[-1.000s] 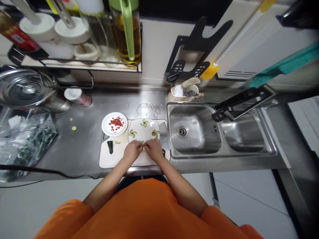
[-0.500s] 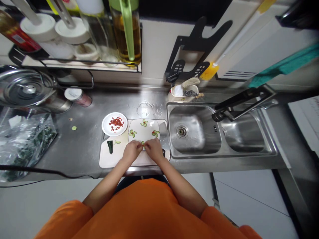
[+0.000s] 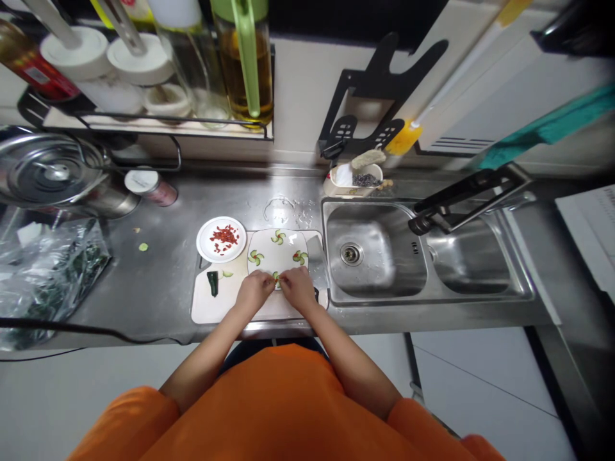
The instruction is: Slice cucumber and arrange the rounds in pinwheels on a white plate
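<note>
A white squarish plate (image 3: pixel 277 256) lies on the white cutting board (image 3: pixel 225 307), with green-edged cucumber slices (image 3: pixel 278 237) fanned into flower shapes near its sides. Over the nearest flower, at the plate's front edge, my left hand (image 3: pixel 254 293) and my right hand (image 3: pixel 298 289) face each other with fingers pinched. What sits between the fingertips is too small to make out. A round white plate of small red pieces (image 3: pixel 223 238) stands at the left. On the board lies a dark green cucumber end (image 3: pixel 212 283). A cleaver (image 3: pixel 317 259) is beside the squarish plate, its handle partly behind my right hand.
To the right is a steel double sink (image 3: pixel 379 256) with a black faucet (image 3: pixel 446 198). A plastic bag of greens (image 3: pixel 57 282), a lidded pot (image 3: pixel 52 173) and a small can (image 3: pixel 151 186) occupy the left. Above hangs a rack (image 3: pixel 158 125) of seasoning jars and an oil bottle.
My fingertips have parted slightly, and more of the near cucumber flower shows between them. Everything else looks the same.
</note>
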Available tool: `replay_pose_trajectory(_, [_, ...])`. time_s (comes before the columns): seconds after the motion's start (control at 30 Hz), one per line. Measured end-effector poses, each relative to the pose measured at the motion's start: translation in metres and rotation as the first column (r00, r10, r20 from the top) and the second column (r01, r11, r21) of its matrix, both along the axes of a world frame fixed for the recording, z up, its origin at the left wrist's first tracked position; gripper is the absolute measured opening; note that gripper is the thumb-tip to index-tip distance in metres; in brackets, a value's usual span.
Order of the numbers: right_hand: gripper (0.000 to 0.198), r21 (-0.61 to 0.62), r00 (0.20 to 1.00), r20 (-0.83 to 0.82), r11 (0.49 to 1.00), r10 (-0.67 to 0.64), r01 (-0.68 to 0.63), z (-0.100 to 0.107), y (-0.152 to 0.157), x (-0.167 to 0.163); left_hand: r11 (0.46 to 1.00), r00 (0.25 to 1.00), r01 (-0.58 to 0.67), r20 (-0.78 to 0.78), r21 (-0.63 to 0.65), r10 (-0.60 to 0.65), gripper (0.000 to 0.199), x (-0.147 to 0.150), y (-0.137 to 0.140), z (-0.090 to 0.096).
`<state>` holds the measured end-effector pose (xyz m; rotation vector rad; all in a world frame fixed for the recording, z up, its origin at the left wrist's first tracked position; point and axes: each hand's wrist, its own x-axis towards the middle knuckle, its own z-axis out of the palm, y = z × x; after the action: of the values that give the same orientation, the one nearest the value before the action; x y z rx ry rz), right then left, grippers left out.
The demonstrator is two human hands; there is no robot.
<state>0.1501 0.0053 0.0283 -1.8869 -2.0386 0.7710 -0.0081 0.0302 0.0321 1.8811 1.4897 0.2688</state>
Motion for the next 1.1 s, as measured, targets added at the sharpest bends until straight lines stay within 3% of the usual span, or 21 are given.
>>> replay_pose_trajectory(0.13, [0.014,0.023,0.998,-0.014,0.998,-0.057,0.057,0.005,-0.003,0.009,0.997,0.998,-0.061,0.02,0.055,0.06,0.012,-0.011,-0.002,0.004])
replay_pose_trajectory(0.37, [0.024,0.104,0.956,-0.119,0.954,-0.269,0.281,0.005,-0.013,0.038,0.958,0.961,-0.276,0.0,0.077,0.277,0.024,-0.044,-0.007,0.005])
replay_pose_trajectory(0.6, [0.032,-0.01,0.887,-0.179,0.903,-0.425,0.43,0.004,-0.015,0.044,0.888,0.888,-0.445,0.067,-0.119,0.454,0.042,-0.046,-0.015,0.001])
replay_pose_trajectory(0.83, [0.033,-0.095,0.869,-0.161,0.884,-0.467,0.458,0.0,-0.011,0.043,0.794,0.811,-0.474,0.163,-0.38,0.562,0.045,-0.033,-0.012,0.0])
replay_pose_trajectory(1.1, [0.035,-0.184,0.838,-0.201,0.859,-0.508,0.477,0.005,-0.007,0.042,0.694,0.672,-0.492,0.277,-0.525,0.686,0.041,-0.022,-0.007,0.009])
